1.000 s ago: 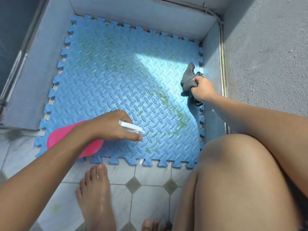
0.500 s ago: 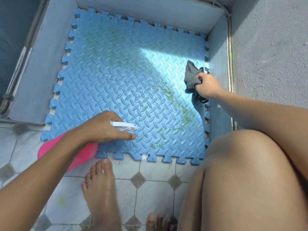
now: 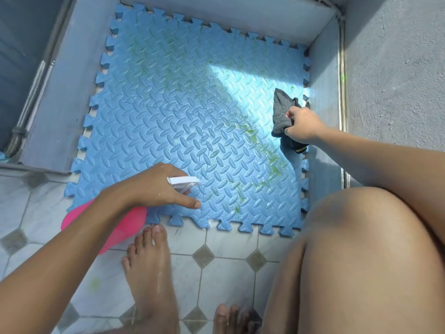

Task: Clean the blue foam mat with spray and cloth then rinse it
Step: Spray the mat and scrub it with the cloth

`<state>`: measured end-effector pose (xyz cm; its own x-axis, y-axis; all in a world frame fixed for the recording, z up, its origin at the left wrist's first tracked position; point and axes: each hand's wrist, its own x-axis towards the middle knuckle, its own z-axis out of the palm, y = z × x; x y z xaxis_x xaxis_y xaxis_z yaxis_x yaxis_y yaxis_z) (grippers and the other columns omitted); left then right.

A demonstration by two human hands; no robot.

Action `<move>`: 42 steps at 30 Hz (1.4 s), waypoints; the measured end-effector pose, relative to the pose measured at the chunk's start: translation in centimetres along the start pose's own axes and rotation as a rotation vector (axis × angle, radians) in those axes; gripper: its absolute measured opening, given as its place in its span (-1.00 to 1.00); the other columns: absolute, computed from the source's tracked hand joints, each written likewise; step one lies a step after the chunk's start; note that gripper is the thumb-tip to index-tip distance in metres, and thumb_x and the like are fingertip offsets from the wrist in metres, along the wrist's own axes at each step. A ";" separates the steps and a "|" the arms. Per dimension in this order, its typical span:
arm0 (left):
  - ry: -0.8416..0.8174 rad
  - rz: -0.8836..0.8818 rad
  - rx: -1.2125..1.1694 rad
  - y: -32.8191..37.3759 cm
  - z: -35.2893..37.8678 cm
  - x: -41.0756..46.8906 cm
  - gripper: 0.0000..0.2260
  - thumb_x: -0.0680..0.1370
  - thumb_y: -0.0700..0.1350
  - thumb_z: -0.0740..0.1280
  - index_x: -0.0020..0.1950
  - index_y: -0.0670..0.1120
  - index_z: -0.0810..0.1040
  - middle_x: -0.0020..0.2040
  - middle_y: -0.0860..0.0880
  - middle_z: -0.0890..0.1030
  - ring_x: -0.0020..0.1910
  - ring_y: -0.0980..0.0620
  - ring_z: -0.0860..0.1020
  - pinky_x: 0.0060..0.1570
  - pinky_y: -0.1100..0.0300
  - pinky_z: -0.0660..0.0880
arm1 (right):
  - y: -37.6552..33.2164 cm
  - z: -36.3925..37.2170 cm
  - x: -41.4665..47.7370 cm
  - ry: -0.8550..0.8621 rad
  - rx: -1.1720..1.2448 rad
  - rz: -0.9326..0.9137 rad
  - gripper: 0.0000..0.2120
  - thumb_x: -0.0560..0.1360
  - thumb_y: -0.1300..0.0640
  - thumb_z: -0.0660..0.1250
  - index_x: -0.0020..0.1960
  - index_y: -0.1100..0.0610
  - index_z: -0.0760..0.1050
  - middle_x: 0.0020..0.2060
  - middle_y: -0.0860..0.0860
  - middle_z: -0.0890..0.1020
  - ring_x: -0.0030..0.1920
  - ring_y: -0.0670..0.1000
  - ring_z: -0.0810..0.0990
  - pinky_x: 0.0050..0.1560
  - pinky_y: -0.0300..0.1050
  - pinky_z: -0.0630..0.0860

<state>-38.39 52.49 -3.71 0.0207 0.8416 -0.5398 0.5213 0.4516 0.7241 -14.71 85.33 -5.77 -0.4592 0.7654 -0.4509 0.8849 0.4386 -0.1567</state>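
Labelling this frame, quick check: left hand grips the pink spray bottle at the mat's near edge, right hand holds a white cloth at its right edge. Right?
The cloth is dark grey, not white; the head view shows the right hand gripping it at the right edge of the blue foam mat. The rest stands: left hand grips the pink spray bottle at the near edge.

Mat centre: open stretch of blue foam mat [image 3: 168, 131], free between the 2 hands.
Left edge: hemmed in by ledge wall [image 3: 60, 104].
Far edge: closed off by back wall [image 3: 228, 18].
Right edge: taken up by right hand [image 3: 301, 126] gripping grey cloth [image 3: 280, 109], side wall [image 3: 322, 92] just beside.
Near-left corner: covered by left hand [image 3: 156, 186] holding spray bottle [image 3: 128, 226]; bare foot [image 3: 149, 261] just beside the edge.
Near-right corner: overhung by knee [image 3: 361, 237].
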 end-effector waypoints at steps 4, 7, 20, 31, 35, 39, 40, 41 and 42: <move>0.044 -0.024 -0.019 0.0 -0.3 0.0 -0.38 0.24 0.37 0.51 -0.45 -0.11 0.30 -0.53 0.02 0.36 -0.47 0.00 0.31 -0.34 0.12 0.27 | 0.2 0.2 0.1 -0.050 -0.074 0.010 -0.69 0.47 0.27 0.30 0.20 0.16 0.42 0.04 0.15 0.50 -0.03 0.16 0.50 -0.15 -0.06 0.44; 0.042 -0.039 0.035 0.1 0.0 0.0 -0.36 0.21 0.39 0.49 -0.41 -0.12 0.30 -0.50 0.02 0.31 -0.45 0.01 0.29 -0.33 0.11 0.26 | 0.2 0.3 0.2 -0.054 -0.079 0.017 -0.70 0.48 0.27 0.30 0.20 0.16 0.42 0.03 0.14 0.49 -0.03 0.16 0.50 -0.16 -0.06 0.42; 0.098 0.024 0.032 -1.0 -1.0 -0.3 -0.33 0.24 0.39 0.54 -0.32 -0.19 0.38 -0.44 -0.10 0.39 -0.41 0.06 0.31 -0.33 0.03 0.32 | -0.2 1.0 -3.3 -0.234 -0.346 -0.300 -0.66 0.45 -0.01 0.40 0.09 0.12 0.37 -0.08 0.08 0.48 -0.08 0.15 0.52 -0.18 -0.03 0.45; 0.280 0.064 -0.112 -1.2 -1.4 0.6 -0.34 0.30 0.35 0.54 -0.30 -0.23 0.40 -0.43 -0.08 0.36 -0.38 0.08 0.28 -0.30 0.11 0.25 | -6.8 9.1 -10.4 -0.593 -0.424 -1.468 -0.64 0.53 -0.05 0.40 0.19 0.13 0.44 0.08 0.17 0.44 0.05 0.20 0.49 -0.34 -0.07 0.41; 0.328 0.027 -0.178 -1.3 -2.1 0.4 -0.32 0.27 0.38 0.52 -0.29 -0.24 0.41 -0.41 -0.04 0.36 -0.37 0.06 0.28 -0.29 0.11 0.24 | -4.9 5.2 -5.3 -0.127 -0.245 -0.892 -0.64 0.54 0.04 0.38 0.28 0.11 0.45 0.17 0.14 0.44 0.13 0.17 0.51 -0.04 0.01 0.54; 0.349 -0.013 -0.167 -1.0 -2.6 0.6 -0.29 0.26 0.40 0.53 -0.29 -0.25 0.40 -0.39 -0.07 0.37 -0.36 0.05 0.28 -0.28 0.10 0.25 | -4.6 2.6 -2.1 0.073 -0.146 -0.431 -0.74 0.58 0.06 0.31 0.24 0.06 0.44 0.01 0.05 0.39 0.01 0.12 0.50 -0.01 0.02 0.53; 0.361 -0.023 -0.165 -1.0 -2.6 0.7 -0.33 0.30 0.34 0.56 -0.30 -0.24 0.39 -0.40 -0.06 0.37 -0.37 0.05 0.28 -0.28 0.10 0.25 | -4.9 2.9 -2.5 0.064 -0.153 -0.471 -0.71 0.57 0.04 0.33 0.26 0.07 0.45 0.02 0.06 0.40 0.02 0.12 0.49 0.02 0.06 0.54; 0.376 -0.032 -0.165 -0.9 -2.6 0.7 -0.38 0.35 0.28 0.57 -0.32 -0.22 0.37 -0.41 -0.05 0.36 -0.37 0.05 0.28 -0.27 0.11 0.25 | -5.3 3.7 -3.1 0.051 -0.149 -0.567 -0.66 0.56 0.01 0.35 0.29 0.08 0.46 0.05 0.08 0.42 0.04 0.12 0.48 0.06 0.09 0.54; 0.390 -0.041 -0.163 -0.9 -2.5 0.8 -0.40 0.37 0.24 0.58 -0.33 -0.21 0.35 -0.41 -0.04 0.35 -0.37 0.04 0.27 -0.27 0.11 0.25 | -6.0 4.5 -4.0 0.026 -0.141 -0.690 -0.62 0.55 -0.01 0.36 0.31 0.10 0.47 0.07 0.12 0.45 0.06 0.14 0.48 0.11 0.10 0.52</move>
<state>-40.95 53.48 -3.74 -0.3382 0.8568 -0.3892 0.3727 0.5017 0.7806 -17.83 77.55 -7.00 -0.9153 0.3002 -0.2686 0.3729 0.8836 -0.2832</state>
